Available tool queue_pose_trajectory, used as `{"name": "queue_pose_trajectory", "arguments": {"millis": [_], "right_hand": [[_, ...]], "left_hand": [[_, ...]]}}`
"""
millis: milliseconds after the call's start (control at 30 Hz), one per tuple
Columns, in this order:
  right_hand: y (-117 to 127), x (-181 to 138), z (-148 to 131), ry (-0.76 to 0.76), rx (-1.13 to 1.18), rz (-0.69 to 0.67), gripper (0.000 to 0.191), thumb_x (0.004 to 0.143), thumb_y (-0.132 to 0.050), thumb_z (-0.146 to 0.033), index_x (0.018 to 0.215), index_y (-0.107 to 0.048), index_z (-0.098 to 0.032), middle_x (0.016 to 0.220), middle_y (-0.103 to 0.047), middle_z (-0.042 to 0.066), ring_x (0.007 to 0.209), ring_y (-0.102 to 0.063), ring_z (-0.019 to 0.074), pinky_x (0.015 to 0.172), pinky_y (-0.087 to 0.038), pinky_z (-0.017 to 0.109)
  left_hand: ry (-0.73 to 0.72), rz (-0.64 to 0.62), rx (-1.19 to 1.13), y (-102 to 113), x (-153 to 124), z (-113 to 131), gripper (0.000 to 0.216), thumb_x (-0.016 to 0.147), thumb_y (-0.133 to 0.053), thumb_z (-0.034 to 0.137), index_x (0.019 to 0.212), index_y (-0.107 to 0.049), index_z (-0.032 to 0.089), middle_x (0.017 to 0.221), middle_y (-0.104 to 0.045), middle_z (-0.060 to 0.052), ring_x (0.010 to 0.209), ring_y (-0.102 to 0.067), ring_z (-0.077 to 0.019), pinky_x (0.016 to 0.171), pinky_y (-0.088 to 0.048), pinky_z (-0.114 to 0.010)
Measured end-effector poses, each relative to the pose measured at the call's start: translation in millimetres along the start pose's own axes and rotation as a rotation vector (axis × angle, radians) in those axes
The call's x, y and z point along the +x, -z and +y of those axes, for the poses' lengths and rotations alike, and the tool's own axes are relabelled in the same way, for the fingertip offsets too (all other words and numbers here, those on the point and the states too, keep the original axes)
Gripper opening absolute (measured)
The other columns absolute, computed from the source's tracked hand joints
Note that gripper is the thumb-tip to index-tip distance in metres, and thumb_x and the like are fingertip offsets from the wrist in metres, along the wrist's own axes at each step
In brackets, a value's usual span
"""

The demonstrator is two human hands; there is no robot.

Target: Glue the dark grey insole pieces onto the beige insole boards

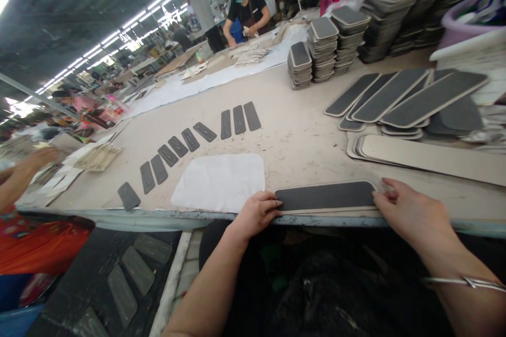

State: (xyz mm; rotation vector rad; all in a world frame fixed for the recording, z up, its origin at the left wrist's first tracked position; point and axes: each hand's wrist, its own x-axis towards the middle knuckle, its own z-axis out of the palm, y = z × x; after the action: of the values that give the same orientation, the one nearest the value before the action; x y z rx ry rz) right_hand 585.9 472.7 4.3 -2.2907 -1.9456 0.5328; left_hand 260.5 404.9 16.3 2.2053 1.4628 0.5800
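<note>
A long dark grey panel (326, 196) with a pale border lies flat at the front edge of the table, between my hands. My left hand (256, 214) grips its left end, with the fingers bent over the corner. At the right end, my right hand (413, 210) pinches the panel's edge between thumb and fingers. A blank white sheet (221, 181) lies just left of my left hand. Beyond my right hand rests a stack of long beige strips (430, 158) with rounded corners.
Several small dark pieces (192, 139) lie in a slanting row across the table (292, 116). Dark panels (389, 96) are heaped at right, with tall stacks (324, 47) behind. Co-workers (247, 10) stand or sit around; one's arm (23, 171) reaches in at left.
</note>
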Motion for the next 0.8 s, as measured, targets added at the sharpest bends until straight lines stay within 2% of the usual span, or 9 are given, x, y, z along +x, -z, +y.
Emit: {"name": "queue_pose_trajectory", "arguments": {"millis": [200, 467, 800], "right_hand": [[1.2, 0.0, -2.2, -0.011, -0.003, -0.024, 0.046, 0.083, -0.046, -0.039, 0.123, -0.050, -0.017, 0.091, -0.067, 0.007, 0.085, -0.061, 0.0238, 0.070, -0.039, 0.031], [-4.2, 1.9, 1.1, 0.021, 0.015, 0.035, 0.045, 0.080, -0.047, -0.037, 0.120, -0.053, -0.016, 0.086, -0.067, 0.006, 0.081, -0.061, 0.0259, 0.069, -0.042, 0.034], [-5.2, -0.9, 0.6, 0.058, 0.101, 0.108, 0.042, 0.079, -0.048, -0.032, 0.118, -0.054, -0.016, 0.080, -0.067, 0.004, 0.078, -0.062, 0.0215, 0.068, -0.041, 0.028]], "left_hand": [[-0.052, -0.017, 0.100, -7.1, 1.8, -3.8, 0.021, 0.085, -0.053, 0.030, 0.095, -0.068, 0.018, 0.102, -0.064, -0.007, 0.094, -0.059, -0.0160, 0.086, -0.048, -0.029], [-0.024, -0.023, 0.093, -6.2, 1.4, -2.2, 0.020, 0.085, -0.054, 0.030, 0.095, -0.069, 0.020, 0.100, -0.064, -0.006, 0.092, -0.059, -0.0162, 0.084, -0.049, -0.029], [-0.009, -0.030, 0.079, -5.8, 3.5, -2.9, 0.020, 0.086, -0.052, 0.030, 0.089, -0.070, 0.022, 0.096, -0.064, -0.005, 0.089, -0.060, -0.0165, 0.081, -0.049, -0.029]]}}
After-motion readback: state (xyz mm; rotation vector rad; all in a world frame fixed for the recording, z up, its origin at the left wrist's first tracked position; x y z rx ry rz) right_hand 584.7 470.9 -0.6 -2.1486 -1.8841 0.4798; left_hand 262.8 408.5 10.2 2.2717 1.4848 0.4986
